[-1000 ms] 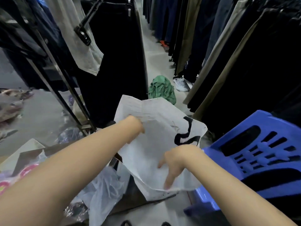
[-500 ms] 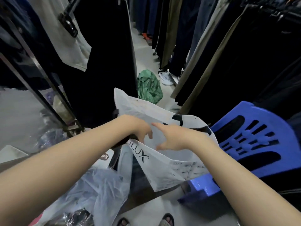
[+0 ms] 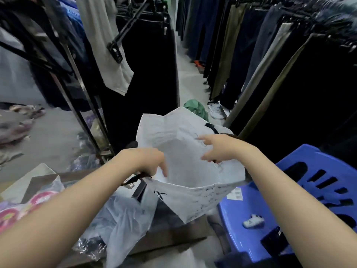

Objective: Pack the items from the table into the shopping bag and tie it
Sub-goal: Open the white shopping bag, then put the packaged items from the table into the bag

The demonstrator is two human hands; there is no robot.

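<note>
shopping bag point(image 3: 185, 151): white, printed, held up in the air between both hands, above the far right corner of the table point(image 3: 170, 236); mouth faces the person
left hand point(image 3: 148, 161): pinching the bag's near rim, together with a dark strap
right hand point(image 3: 218, 147): fingers spread, at the far rim, holding the mouth wide
items: clear plastic packet point(image 3: 117, 225) lies on the table, below and left of the mouth
nearer hand: the left, I judge
</note>
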